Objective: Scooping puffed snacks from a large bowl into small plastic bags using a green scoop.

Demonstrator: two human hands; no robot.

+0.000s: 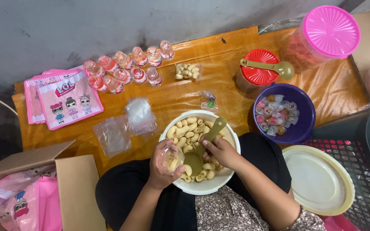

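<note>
While left hand (pixel 164 164) cups bag (pixel 171 157), right hand (pixel 220 150) tilts scoop (pixel 198 153)

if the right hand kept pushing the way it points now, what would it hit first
The right hand holds a green scoop and points left and slightly down toward the left hand. Going straight on, it would probably first meet the small clear bag of snacks held there, over the white bowl; depth is unclear.

The bowl of snacks (pixel 202 184) sits nearest the person; the candy bowl (pixel 298 130) to its right; bottles (pixel 127 68) behind, far-left.
</note>
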